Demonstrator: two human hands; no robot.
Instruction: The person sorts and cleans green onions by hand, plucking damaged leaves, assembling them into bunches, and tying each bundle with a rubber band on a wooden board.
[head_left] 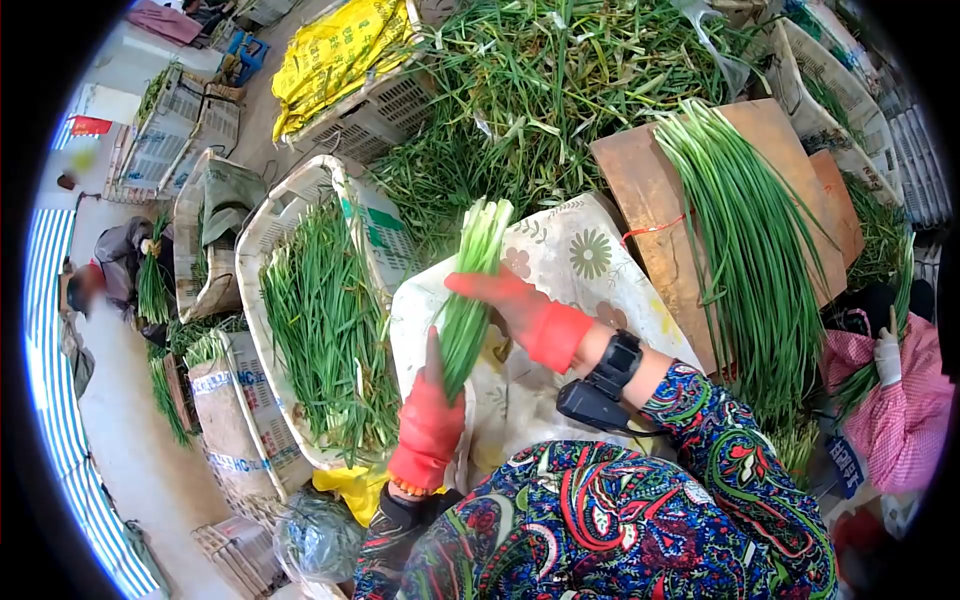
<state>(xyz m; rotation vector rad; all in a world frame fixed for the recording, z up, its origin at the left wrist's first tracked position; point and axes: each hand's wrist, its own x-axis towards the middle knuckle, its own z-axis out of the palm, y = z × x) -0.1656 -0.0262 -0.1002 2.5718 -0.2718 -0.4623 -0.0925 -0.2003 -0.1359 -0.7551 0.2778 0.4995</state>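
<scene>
A bundle of green stalks (468,310) with pale ends pointing up is held over a flower-patterned cloth (590,260). My left hand (430,425), in a red glove, grips the lower, leafy part of the bundle. Near the pale ends, my right hand (520,310), also red-gloved, has its fingers around the bundle from the right. A larger bunch of long green stalks (740,230) lies on a brown board (640,190) to the right, with a red tie on the board's left side.
A white crate (252,240) of stalks stands to the left, and a heap of loose greens (540,90) lies behind. A yellow sack (340,60) covers another crate. One person (120,265) is at far left; a pink-sleeved person (900,400) holds stalks at right.
</scene>
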